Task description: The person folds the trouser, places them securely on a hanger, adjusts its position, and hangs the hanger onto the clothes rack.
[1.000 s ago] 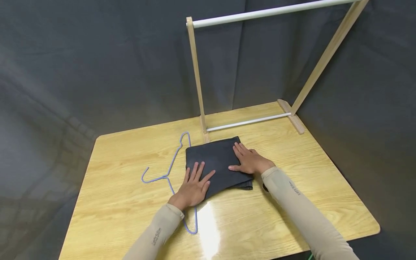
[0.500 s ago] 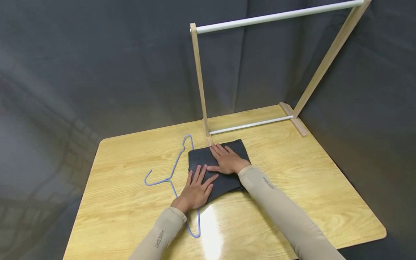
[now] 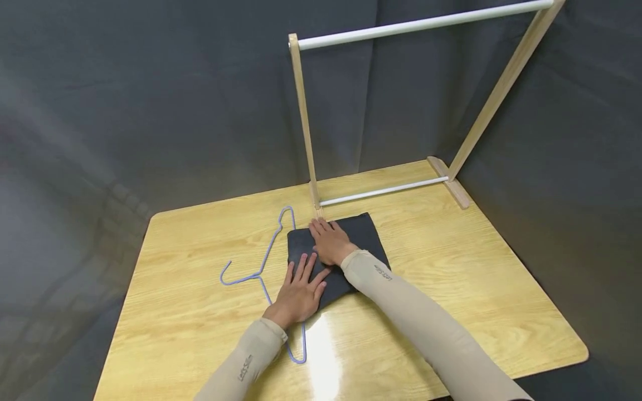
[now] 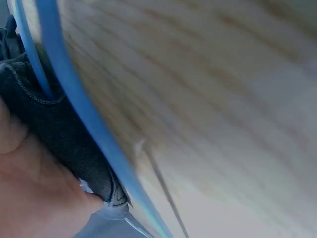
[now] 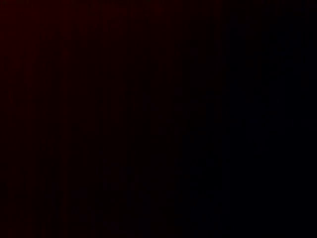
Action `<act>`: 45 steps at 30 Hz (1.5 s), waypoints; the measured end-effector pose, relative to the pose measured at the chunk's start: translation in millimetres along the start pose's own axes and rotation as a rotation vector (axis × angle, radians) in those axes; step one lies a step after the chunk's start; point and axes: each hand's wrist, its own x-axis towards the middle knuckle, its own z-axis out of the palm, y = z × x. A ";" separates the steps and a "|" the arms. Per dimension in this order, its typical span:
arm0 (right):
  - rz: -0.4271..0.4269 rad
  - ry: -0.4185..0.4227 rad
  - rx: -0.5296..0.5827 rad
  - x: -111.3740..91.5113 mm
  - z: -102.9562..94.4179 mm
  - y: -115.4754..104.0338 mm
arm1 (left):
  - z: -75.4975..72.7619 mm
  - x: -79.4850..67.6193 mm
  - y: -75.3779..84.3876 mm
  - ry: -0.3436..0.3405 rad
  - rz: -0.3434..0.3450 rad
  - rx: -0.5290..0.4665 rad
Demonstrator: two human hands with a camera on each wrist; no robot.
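A dark folded garment [image 3: 368, 242] with stitched edges lies flat on the table, over part of a blue hanger [image 3: 271, 248]. My left hand [image 3: 297, 294] rests on its near left part, fingers spread and straight. Just beyond, my right hand [image 3: 331, 245] presses on the far left part, its fingertips at the far edge. The left wrist view has the side of the garment [image 4: 54, 131] close up, the hanger [image 4: 94, 126] running along it and part of my left hand [image 4: 37, 188]. Almost nothing but black shows in the right wrist view.
Behind the garment stands a rack with wooden posts [image 3: 305, 122] and a white top rail [image 3: 426, 24]. Its lower white bar [image 3: 383, 191] runs close above the wooden table [image 3: 476, 289]. Dark curtains [image 3: 200, 100] hang behind and at the sides.
My right hand has slid left across the garment, from its right side to its far left part beside my left hand. The left hand stays in place.
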 end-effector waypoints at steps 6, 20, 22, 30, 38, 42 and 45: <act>-0.263 0.060 -0.091 7.4 6.6 -21.3 | -2.0 -2.0 -4.1 -0.109 -0.026 -0.077; -0.247 -0.080 -0.129 4.5 -15.0 -43.9 | -1.3 -17.5 8.0 -0.098 -0.039 -0.183; -0.270 -0.087 -0.154 -2.1 -15.5 -43.8 | -1.2 -17.3 9.7 -0.096 -0.041 -0.176; -0.335 -0.127 -0.123 -18.1 -18.7 -40.0 | -1.5 -23.2 19.6 -0.041 -0.066 -0.065; -0.354 -0.150 0.089 -25.6 -4.2 -31.4 | -12.4 -43.9 40.4 -0.078 -0.080 -0.275; -0.379 -0.177 0.314 -38.0 6.6 -9.9 | -16.7 -41.9 39.4 -0.090 -0.078 -0.305; -0.366 -0.159 0.430 -56.5 14.0 11.2 | -15.5 -39.5 37.4 -0.078 -0.070 -0.295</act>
